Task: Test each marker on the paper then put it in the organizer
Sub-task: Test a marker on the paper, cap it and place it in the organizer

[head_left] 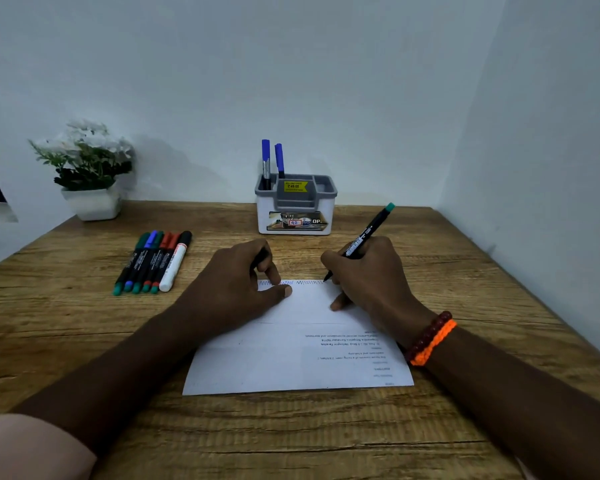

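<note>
Right now the right hand grips a black marker with a teal end like a pen, tip down on the far edge of the paper, just this side of the organizer. Its long axis leans up and away to the right, teal end highest. The left hand rests on the paper's far left corner, fingers curled round something small and dark, likely the cap, though I cannot tell. Blue and dark zigzag scribbles run along that far edge; the printed lines nearer the person read upside down and too small to make out. The organizer carries a yellow sticker reading "49.00" and a "42" tag; two blue-capped markers stand upright in its left compartment. Left of the organizer, six markers lie side by side, with bare wooden table to its right
</note>
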